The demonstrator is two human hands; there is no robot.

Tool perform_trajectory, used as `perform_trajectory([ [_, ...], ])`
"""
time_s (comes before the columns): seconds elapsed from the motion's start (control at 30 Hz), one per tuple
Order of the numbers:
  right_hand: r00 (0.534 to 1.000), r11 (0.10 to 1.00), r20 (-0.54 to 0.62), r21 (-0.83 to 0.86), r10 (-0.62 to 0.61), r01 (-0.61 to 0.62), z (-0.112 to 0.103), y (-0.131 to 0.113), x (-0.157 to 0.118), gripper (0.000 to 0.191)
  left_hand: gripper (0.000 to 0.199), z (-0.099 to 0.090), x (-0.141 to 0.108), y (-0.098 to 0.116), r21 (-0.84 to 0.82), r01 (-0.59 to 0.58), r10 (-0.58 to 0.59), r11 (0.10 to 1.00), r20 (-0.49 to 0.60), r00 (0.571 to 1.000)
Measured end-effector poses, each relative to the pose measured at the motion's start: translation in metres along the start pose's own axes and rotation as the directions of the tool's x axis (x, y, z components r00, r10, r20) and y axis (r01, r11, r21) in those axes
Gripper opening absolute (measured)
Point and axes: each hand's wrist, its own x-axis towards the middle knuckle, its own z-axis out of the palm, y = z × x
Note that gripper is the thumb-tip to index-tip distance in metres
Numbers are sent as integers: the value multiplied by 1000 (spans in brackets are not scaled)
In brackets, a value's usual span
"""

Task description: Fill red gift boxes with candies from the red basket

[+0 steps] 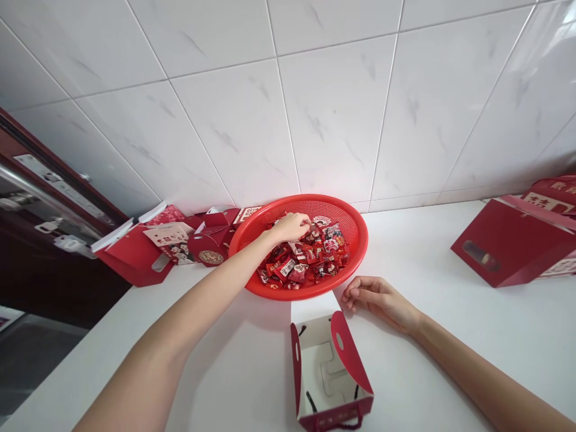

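Note:
A red plastic basket [357, 252] holds a heap of small wrapped candies [310, 258] in red and pink packets. My left hand [291, 227] reaches in over the back of the heap, its fingers curled down and closed; the fingertips and whatever they grip are hidden. Beside the basket's front right rim, my right hand [380, 302] rests on the white table with its fingers loosely curled in and nothing visible in them. In front of the basket stands a red gift box [353, 354], its top flaps open. Its white inside shows no candy.
Several red boxes and bags, including a red bag [139, 255] and a dark red box [211, 240], stand left by the wall. Another red box [508, 246] is at the right. The tiled wall [333, 120] bounds the white table [229, 360].

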Motion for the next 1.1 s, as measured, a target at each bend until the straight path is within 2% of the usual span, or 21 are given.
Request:
perform_trajectory([
  [0.2,1000,999,-1,-30,-12,12,2,0,-1,31,30,1,-1,3,-11,-60,60,998,-4,998],
  [0.5,1000,998,-1,-59,-27,27,1,2,-1,32,46,4,3,-4,-22,-95,95,995,-22,995],
  [0.63,999,997,8,-68,-37,38,1,2,-1,31,48,11,4,-10,-41,-110,110,993,-1,994],
  [0.77,999,997,10,-68,-44,44,1,2,0,31,54,16,4,-8,-59,-147,149,987,34,988],
  [0.83,999,997,3,-65,-50,50,1,2,0,31,51,15,2,-4,-61,-152,154,987,43,987],
  [0.93,998,996,-11,-63,-62,61,2,2,0,32,35,8,-1,0,-70,-162,165,984,49,985],
  [1.03,997,995,-19,-72,-69,68,2,2,0,31,28,-2,-6,-1,-79,-177,178,981,6,984],
  [1.1,997,995,-18,-70,-75,74,2,2,0,31,31,-9,-11,-2,-125,-190,178,974,-104,979],
])
